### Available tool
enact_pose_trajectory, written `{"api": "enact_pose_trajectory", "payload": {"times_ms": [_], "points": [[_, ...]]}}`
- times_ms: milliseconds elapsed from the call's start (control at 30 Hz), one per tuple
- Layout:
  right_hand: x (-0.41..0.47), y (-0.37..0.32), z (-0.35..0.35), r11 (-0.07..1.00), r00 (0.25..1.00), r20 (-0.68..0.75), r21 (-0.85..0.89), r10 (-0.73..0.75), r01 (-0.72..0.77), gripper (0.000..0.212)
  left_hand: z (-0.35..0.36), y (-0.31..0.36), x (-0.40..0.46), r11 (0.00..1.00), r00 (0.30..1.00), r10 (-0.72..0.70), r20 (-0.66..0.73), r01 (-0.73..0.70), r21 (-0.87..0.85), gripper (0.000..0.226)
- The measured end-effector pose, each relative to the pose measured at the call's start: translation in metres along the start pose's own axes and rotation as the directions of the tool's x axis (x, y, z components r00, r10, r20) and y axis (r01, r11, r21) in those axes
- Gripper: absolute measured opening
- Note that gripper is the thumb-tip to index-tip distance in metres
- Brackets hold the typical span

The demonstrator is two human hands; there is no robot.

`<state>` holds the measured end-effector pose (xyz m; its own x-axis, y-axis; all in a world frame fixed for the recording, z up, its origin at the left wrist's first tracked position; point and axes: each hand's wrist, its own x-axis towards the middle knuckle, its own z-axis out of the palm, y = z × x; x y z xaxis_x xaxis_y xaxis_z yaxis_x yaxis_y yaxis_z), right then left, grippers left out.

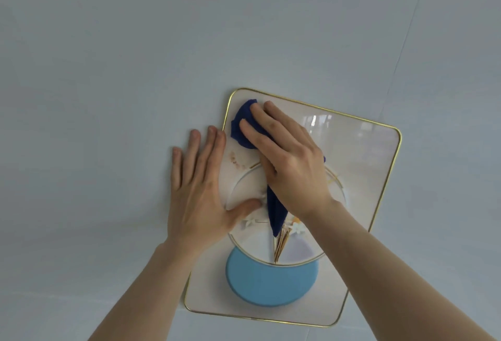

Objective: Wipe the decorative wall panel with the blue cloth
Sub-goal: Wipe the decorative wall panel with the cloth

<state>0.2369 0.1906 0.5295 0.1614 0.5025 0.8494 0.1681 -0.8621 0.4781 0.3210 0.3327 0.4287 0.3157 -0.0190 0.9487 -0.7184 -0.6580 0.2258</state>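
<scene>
The decorative wall panel [363, 167] is a pale rounded rectangle with a thin gold rim, a light blue disc and gold circle lines, mounted tilted on the wall. My right hand [287, 161] lies flat on the dark blue cloth [242, 126], pressing it against the panel's upper left corner. A tail of the cloth hangs down below my palm. My left hand [202, 194] rests flat with fingers spread over the panel's left edge, the thumb on the panel and the fingers on the wall.
A plain pale grey-blue wall [108, 69] surrounds the panel on all sides. A faint seam runs diagonally through the wall at the upper right.
</scene>
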Motion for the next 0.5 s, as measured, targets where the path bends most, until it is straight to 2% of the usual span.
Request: {"api": "enact_pose_trajectory", "payload": {"times_ms": [167,367,500], "points": [[-0.009,0.009,0.007,0.997,0.998,-0.063,-0.072,-0.019,0.015,0.03,0.005,-0.004,-0.003,0.999,0.999,0.021,-0.046,-0.02,0.026,0.121],[-0.006,0.019,-0.001,0.958,0.956,-0.212,-0.159,0.203,-0.238,0.042,0.002,-0.002,-0.002,0.999,0.999,0.024,-0.037,-0.023,0.037,0.122],[-0.006,0.003,0.009,0.969,0.961,-0.179,-0.092,0.209,-0.228,0.043,0.001,-0.001,-0.002,0.999,1.0,0.006,-0.029,-0.005,0.041,0.123]]}}
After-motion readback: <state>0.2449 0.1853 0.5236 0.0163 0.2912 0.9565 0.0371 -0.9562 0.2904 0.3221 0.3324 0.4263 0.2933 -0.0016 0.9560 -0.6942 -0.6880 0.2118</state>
